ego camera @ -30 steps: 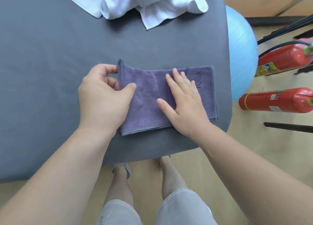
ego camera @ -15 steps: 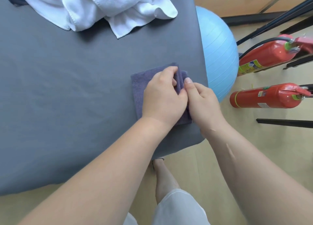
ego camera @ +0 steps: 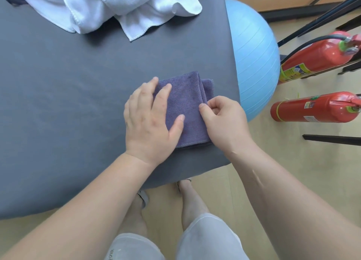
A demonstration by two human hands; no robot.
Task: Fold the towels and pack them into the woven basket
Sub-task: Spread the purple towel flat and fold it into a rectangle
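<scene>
The purple towel [ego camera: 187, 107] lies folded into a small rectangle on the grey surface [ego camera: 78, 103]. The left hand [ego camera: 148, 123] lies flat on the towel's left part, fingers straight and spread. The right hand [ego camera: 224, 124] sits at the towel's right edge with fingers curled and thumb on the cloth; I cannot tell whether it pinches it. Beyond the towel lies a heap of white towels [ego camera: 109, 7]. Right of the towel, off the surface, sits a blue ball [ego camera: 254, 54].
</scene>
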